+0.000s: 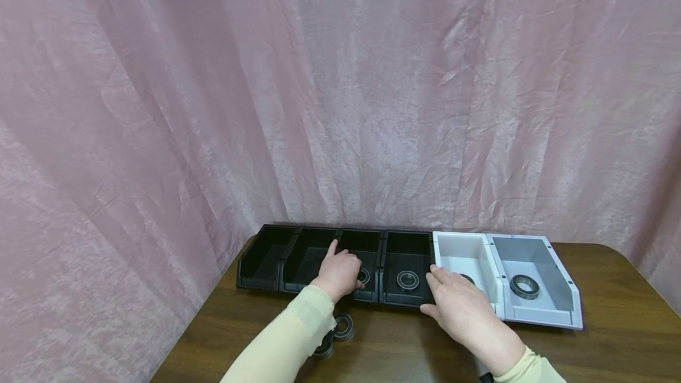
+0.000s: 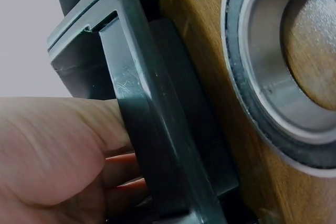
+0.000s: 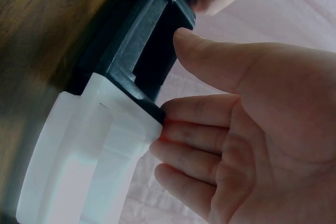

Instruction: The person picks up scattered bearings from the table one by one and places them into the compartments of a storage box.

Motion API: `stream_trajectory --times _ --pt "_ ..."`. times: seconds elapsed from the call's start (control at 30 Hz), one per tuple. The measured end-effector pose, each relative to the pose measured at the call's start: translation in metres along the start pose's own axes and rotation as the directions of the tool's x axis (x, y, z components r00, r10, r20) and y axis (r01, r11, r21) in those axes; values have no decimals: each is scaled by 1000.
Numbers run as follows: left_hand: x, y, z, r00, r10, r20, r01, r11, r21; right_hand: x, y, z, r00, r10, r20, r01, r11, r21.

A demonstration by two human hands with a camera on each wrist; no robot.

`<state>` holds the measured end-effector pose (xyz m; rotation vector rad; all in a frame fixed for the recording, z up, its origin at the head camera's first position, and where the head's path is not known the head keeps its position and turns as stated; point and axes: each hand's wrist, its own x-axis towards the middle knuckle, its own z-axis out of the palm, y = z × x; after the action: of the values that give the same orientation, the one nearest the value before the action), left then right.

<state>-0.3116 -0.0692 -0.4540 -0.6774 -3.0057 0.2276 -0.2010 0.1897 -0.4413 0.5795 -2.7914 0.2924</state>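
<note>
My left hand (image 1: 338, 275) reaches into the third black bin from the left, its index finger extended along the divider. A bearing (image 1: 364, 276) lies in that bin, partly covered by the hand. In the left wrist view, the thumb and fingers pass behind the bin's front wall (image 2: 152, 108), which hides their tips; I cannot tell whether they grip the bearing. My right hand (image 1: 461, 306) has relaxed, extended fingers and holds nothing. Its fingertips are right at the edge between the fourth black bin (image 3: 137, 51) and the first white bin (image 3: 113, 140).
Another bearing (image 1: 408, 280) lies in the fourth black bin. One bearing (image 1: 468, 279) shows partly behind my right hand, and a bearing (image 1: 524, 286) sits in the rightmost bin (image 1: 542, 318). Stacked bearings (image 1: 343, 327) stand on the wooden table (image 1: 393, 347) beside my left sleeve. Pink curtains (image 1: 340, 105) hang behind.
</note>
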Motion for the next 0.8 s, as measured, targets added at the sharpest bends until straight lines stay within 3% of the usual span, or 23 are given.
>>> stream_trajectory --times 0.8 --pt "2 0 2 1000 -7 3 7 1000 -8 0 1 0 1000 -4 1 4 1000 -8"
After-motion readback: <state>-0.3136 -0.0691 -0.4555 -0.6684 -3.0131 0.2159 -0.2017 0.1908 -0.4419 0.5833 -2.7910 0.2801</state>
